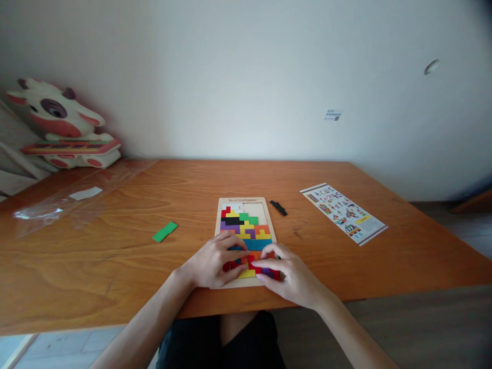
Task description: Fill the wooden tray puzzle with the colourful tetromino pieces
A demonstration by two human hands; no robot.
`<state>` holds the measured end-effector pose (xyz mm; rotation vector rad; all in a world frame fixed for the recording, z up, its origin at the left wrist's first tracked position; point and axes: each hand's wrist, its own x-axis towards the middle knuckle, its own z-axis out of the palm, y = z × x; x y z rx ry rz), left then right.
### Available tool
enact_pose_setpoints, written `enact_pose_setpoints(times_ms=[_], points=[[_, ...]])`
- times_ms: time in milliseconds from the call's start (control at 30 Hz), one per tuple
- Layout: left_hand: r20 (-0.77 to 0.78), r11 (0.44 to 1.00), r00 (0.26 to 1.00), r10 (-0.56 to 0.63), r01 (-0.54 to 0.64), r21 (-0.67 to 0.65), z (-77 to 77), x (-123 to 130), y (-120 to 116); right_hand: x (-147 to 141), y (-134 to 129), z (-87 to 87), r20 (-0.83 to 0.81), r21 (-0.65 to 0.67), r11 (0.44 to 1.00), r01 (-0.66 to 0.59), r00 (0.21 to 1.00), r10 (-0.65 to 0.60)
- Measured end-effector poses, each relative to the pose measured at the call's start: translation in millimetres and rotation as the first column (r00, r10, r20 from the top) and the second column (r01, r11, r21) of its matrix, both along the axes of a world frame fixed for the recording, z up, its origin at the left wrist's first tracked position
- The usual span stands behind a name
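wooden table point(192, 189), left hand point(212, 260) on colored puzzle pieces point(258, 245), fingers point(235, 253) parted, right hand point(292, 271) touching red piece point(251, 260), grip unclear

From afar I see both forearms point(151, 312) angling inward, the left hand point(217, 259) palm-down with bent fingers point(235, 254), the right hand point(290, 272) facing it, likewise curled, their fingertips near each other.
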<state>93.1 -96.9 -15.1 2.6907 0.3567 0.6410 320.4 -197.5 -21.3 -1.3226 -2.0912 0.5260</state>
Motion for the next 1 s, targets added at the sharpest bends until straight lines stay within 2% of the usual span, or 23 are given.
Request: enact_pose_setpoints(times_ms=[167, 367, 667, 767, 900, 1000], points=[[0.007, 1.0, 1.0, -0.003, 0.003, 0.004, 0.6, 1, 0, -1, -1, 3.0, -0.005, -0.02, 1.0, -0.014, 1.0, 0.014], [-0.018, 0.999, 1.0, -0.011, 0.012, 0.046, 0.2, 0, 1, -5, 0, 3.3, -0.016, -0.091, 0.993, 0.08, 0.997, -0.082], [-0.021, 0.999, 1.0, -0.004, 0.005, 0.049, 1.0, -1, 1, -3, 2, 0.6, -0.142, -0.191, 0.977, 0.093, 0.982, -0.121], [0.006, 0.999, 1.0, -0.017, 0.017, 0.034, 3.0, -1, 0, -1, 2, -3.2, -0.199, -0.218, 0.964, 0.155, 0.959, -0.2], [0.006, 0.995, 0.995, -0.099, 0.099, 0.001, 5.7, 1, -3, 4, 5, -6.1, -0.311, -0.252, 0.935, 0.25, 0.894, -0.323], [0.02, 0.991, 0.991, -0.132, 0.132, -0.008, 7.0, 3, -5, 7, 4, -4.4, -0.367, -0.25, 0.939, 0.237, 0.874, -0.318]])
